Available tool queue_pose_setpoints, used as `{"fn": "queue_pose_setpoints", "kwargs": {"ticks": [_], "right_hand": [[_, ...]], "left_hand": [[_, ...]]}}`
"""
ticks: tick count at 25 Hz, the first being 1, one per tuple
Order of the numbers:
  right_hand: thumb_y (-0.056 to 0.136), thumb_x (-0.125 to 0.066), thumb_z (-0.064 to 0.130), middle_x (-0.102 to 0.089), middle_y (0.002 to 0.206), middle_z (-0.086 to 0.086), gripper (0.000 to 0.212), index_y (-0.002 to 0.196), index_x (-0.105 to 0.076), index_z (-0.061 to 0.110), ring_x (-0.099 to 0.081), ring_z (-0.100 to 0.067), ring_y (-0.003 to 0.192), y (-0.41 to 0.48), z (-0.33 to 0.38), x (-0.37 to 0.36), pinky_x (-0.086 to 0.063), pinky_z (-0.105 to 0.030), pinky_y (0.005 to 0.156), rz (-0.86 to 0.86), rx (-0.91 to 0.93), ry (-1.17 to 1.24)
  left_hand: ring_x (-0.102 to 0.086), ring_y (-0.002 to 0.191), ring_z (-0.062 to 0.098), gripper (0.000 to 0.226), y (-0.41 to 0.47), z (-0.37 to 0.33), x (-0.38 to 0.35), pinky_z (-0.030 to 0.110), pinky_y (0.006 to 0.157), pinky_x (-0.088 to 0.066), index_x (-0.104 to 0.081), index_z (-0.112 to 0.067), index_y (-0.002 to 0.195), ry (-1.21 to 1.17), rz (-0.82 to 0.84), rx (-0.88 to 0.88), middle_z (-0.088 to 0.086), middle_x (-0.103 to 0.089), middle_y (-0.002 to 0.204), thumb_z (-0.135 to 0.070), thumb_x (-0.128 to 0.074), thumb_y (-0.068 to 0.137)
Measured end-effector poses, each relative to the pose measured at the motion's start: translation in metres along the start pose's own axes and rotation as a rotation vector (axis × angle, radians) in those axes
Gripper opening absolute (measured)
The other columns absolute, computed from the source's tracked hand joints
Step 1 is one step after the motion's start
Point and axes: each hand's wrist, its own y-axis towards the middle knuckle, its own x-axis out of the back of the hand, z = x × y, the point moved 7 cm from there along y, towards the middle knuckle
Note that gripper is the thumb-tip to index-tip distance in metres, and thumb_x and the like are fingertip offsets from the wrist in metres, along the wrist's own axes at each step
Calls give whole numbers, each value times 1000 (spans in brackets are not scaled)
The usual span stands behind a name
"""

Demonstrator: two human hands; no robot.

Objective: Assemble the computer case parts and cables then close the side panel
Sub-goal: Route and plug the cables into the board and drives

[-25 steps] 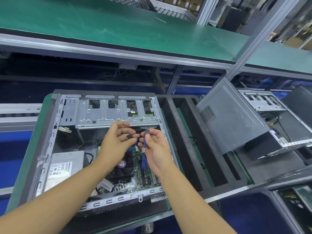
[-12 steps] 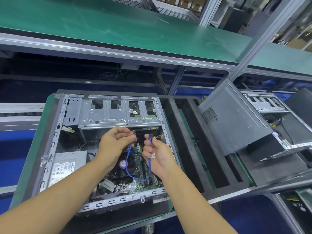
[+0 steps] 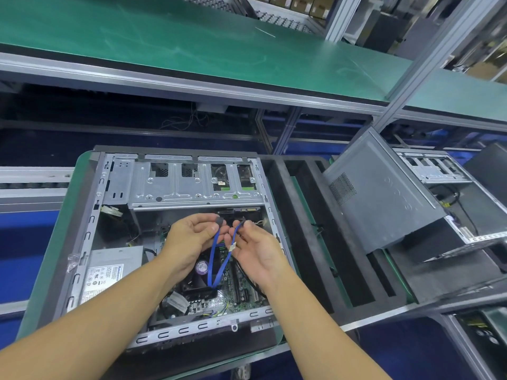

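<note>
An open computer case (image 3: 90, 223) lies on its side in front of me, its motherboard (image 3: 233, 297), CPU fan (image 3: 201, 268) and power supply (image 3: 109, 267) exposed. Above the board I hold a blue data cable (image 3: 215, 259) that hangs in a loop. My left hand (image 3: 192, 239) pinches one black connector end of it. My right hand (image 3: 258, 250) pinches the other end, palm turned up. A small white tag sits on the cable near my right hand. The grey side panel (image 3: 384, 193) leans against a second case on the right.
The silver drive cage (image 3: 192, 185) spans the case's far side. Black foam trays (image 3: 315, 229) with slots lie right of the case. A green shelf (image 3: 192, 42) runs overhead behind. Another open case (image 3: 439, 171) stands at far right.
The folded blue cable has been pulled out into a hanging loop. My hands have moved apart, and my right palm has turned upward.
</note>
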Motion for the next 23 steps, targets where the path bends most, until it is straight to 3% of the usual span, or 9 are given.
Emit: {"fn": "queue_pose_setpoints", "kwargs": {"ticks": [7, 12, 15, 19, 23], "right_hand": [[101, -53, -2, -66, 87, -16, 10, 105, -53, 7, -67, -32, 86, 5, 0, 7, -61, -38, 73, -96, 68, -29], [95, -53, -1, -61, 70, -10, 9, 94, -51, 7, -56, -17, 60, 15, 2, 9, -48, -24, 51, -223, 95, -4], [100, -53, 8, -58, 70, -8, 7, 93, -53, 6, -50, -16, 58, 19, -2, 8, -42, -22, 46, -190, 63, 101], [104, -50, 5, -67, 76, -8, 8, 100, -56, 4, -61, -17, 67, 20, -4, 12, -50, -26, 58, -133, 62, 37], [100, -52, -8, -69, 92, -12, 20, 107, -51, 10, -63, -19, 80, 24, 0, 18, -52, -30, 69, -220, 160, -119]], "left_hand": [[-73, 90, 24, 20, -2, 5, -1, 30, 75, -61, -62, -1, 104, -6, 2, 53, 19, -69, 94, 12, -56, 91], [-73, 81, 19, 20, 0, 12, 6, 28, 71, -61, -64, 1, 106, 30, -68, 92, 18, -67, 92, 11, -58, 91], [-74, 80, 18, 19, 1, 13, 10, 25, 69, -60, -65, -1, 105, 28, -98, 102, 19, -69, 93, 10, -59, 91], [-74, 83, 19, 18, 3, 15, 11, 26, 71, -60, -65, -1, 105, 31, -109, 117, 19, -69, 95, 9, -59, 91], [-72, 85, 23, 16, 5, 17, 18, 32, 76, -59, -64, -1, 103, 55, -176, 151, 19, -69, 95, 9, -60, 91]]}}
